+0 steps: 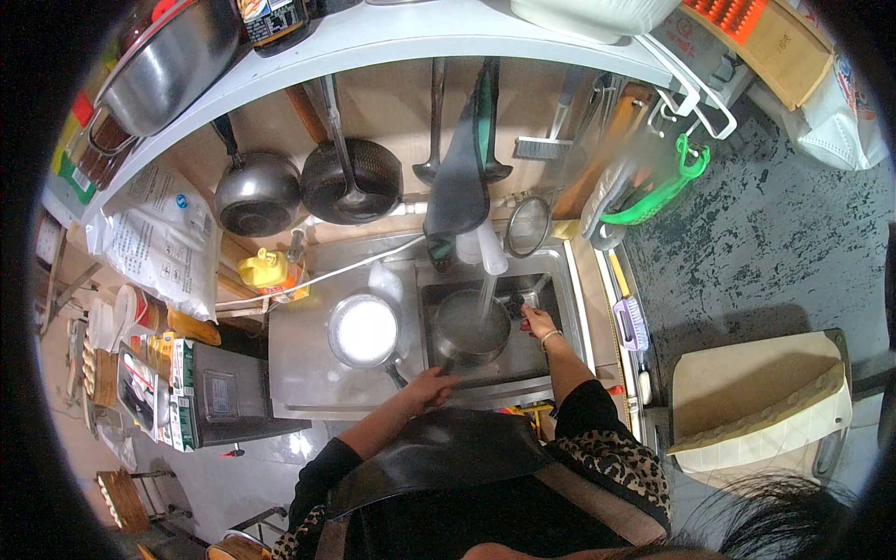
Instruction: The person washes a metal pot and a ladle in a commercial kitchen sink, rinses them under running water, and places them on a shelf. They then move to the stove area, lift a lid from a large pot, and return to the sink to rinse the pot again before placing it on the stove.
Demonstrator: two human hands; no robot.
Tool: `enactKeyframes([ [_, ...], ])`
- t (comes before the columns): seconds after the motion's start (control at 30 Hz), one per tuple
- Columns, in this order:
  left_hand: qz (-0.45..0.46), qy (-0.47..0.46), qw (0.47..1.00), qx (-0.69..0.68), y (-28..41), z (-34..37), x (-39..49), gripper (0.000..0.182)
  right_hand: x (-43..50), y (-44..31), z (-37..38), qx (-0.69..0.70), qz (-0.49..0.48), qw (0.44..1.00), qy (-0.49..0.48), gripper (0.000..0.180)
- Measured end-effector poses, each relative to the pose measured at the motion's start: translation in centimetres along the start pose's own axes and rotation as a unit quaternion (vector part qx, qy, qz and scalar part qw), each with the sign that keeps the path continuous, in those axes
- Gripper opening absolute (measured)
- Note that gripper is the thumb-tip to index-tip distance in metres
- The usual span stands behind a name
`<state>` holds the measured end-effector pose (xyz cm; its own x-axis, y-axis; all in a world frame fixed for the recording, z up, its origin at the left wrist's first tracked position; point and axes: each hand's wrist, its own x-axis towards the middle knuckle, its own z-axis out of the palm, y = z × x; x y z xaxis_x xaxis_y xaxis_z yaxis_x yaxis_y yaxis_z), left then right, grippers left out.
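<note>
A dark metal pan (472, 332) sits in the stainless steel sink (560, 276), under water running from the white tap spout (493, 255). My left hand (428, 390) is at the sink's front edge, its fingers curled around the end of the pan's handle, which they mostly hide. In my right hand (539, 322), beside the pan's right rim, is a small dark scrubber (516, 306); its exact kind is unclear. On the steel drainboard left of the basin stands a second pan (364, 330), its inside glaring white, with its dark handle (396, 376) towards my left forearm.
A wok (257, 194), a perforated strainer (381, 171), ladles (435, 164) and a mesh sieve (528, 225) hang behind the sink. Overhead runs a white shelf (420, 43). A yellow jug (269, 269) stands at the back left; cutting boards (759, 385) lie at the right.
</note>
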<state>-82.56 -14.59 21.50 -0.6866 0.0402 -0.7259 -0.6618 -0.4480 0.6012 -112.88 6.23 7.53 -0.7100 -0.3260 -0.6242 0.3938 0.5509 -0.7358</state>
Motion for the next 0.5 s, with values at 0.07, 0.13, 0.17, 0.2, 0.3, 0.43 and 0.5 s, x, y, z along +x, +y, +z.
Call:
enactKeyframes([
  [0.07, 0.002, 0.005, 1.0, 0.008, -0.1, 0.1, 0.0, 0.022, 0.1, 0.2, 0.0, 0.0, 0.002, 1.0, -0.004, 0.054],
  [0.13, 0.001, 0.019, 1.0, 0.022, -0.2, 0.1, 0.0, 0.023, 0.3, 0.3, 0.0, 0.016, 0.0, 1.0, -0.004, 0.053],
  [0.17, 0.006, 0.018, 1.0, 0.017, -0.2, 0.0, 0.0, 0.023, 0.4, 0.2, 0.0, 0.014, 0.002, 1.0, -0.005, 0.052],
  [0.2, 0.008, 0.02, 1.0, 0.015, -0.2, 0.0, 0.1, 0.022, 0.5, 0.1, 0.1, 0.012, 0.003, 1.0, -0.005, 0.052],
  [0.3, 0.02, 0.011, 0.999, 0.026, -0.3, -0.2, 0.2, 0.022, 1.0, -1.1, 0.4, 0.02, -0.035, 0.999, -0.004, 0.053],
  [0.43, 0.04, 0.012, 0.998, 0.056, -0.6, -0.4, 0.1, 0.023, 1.2, -4.8, 1.3, 0.036, -0.073, 0.996, -0.034, 0.05],
  [0.5, 0.046, 0.011, 0.998, 0.053, -0.7, -0.4, -0.1, 0.024, 0.9, -6.9, 2.0, 0.103, -0.081, 0.99, -0.05, 0.048],
])
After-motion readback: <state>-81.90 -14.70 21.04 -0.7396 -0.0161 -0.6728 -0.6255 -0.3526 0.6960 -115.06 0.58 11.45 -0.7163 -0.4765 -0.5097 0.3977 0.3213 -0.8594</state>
